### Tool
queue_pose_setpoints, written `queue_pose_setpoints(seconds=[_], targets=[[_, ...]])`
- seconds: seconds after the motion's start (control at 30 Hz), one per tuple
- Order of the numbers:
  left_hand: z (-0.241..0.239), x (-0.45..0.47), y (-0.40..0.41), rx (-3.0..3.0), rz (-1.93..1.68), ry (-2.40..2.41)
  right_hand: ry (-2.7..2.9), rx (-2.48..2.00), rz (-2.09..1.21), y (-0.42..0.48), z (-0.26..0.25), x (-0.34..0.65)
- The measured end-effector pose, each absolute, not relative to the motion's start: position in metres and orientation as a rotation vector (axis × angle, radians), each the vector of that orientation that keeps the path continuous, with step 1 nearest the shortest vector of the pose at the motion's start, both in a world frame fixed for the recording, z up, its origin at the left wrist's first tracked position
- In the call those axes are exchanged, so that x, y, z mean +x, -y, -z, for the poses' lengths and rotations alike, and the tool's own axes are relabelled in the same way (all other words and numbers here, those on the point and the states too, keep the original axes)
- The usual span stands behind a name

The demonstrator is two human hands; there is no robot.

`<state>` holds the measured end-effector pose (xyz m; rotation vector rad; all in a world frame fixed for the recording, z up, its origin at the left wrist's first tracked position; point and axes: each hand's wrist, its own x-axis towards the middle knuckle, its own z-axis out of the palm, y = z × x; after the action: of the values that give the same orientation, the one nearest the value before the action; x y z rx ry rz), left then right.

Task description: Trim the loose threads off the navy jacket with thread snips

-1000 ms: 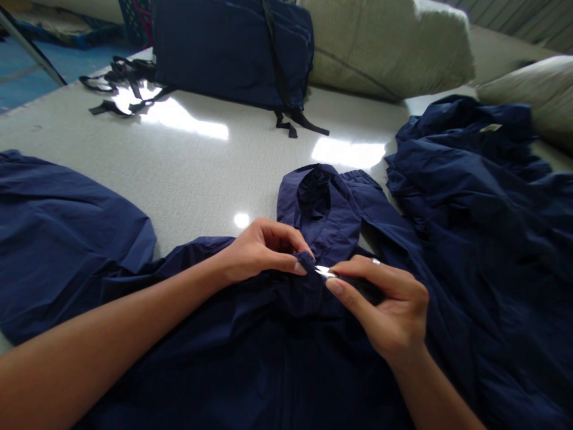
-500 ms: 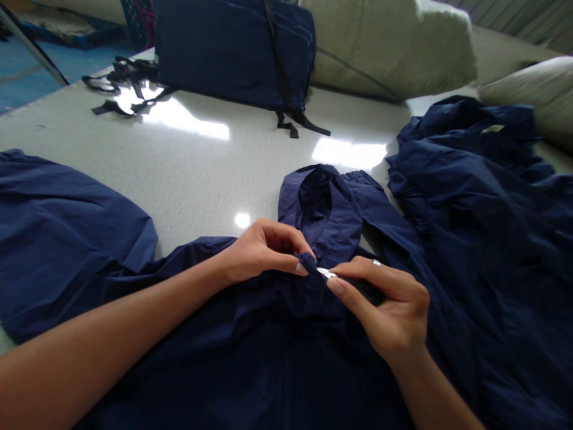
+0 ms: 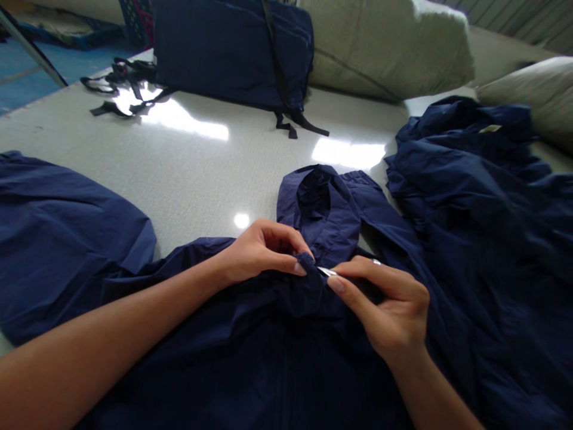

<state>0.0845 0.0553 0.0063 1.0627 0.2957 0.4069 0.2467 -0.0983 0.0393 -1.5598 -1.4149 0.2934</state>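
A navy jacket (image 3: 268, 358) with a hood (image 3: 344, 233) lies spread in front of me. My left hand (image 3: 264, 251) pinches a small fold of its cloth between thumb and forefinger, near the base of the hood. From the right, my right hand (image 3: 389, 304) is closed on a pair of thread snips (image 3: 327, 272). Only their short silver blades show past my thumb and forefinger; the rest is hidden in the palm. The blade tips point left and meet the edge of the pinched fold. A ring sits on a finger of my right hand.
Another heap of navy garments (image 3: 483, 179) lies at the right. A folded navy bundle (image 3: 224, 54) with a black strap stands at the back of the pale table (image 3: 192, 173), beside loose black straps (image 3: 129, 74). Large greenish sacks (image 3: 385, 48) line the far edge.
The visible blades of the snips look slimmer and more pointed than before. Both hands and the cloth have stayed almost in place.
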Motion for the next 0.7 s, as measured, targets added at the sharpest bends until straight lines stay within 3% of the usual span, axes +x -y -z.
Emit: queue_pose_setpoints(seconds=[0.7], targets=[[-0.0058, 0.0847, -0.0557, 1.049, -0.415, -0.275, 1.426, -1.566, -0.285, 0.0977, -0.0352, 0.2462]])
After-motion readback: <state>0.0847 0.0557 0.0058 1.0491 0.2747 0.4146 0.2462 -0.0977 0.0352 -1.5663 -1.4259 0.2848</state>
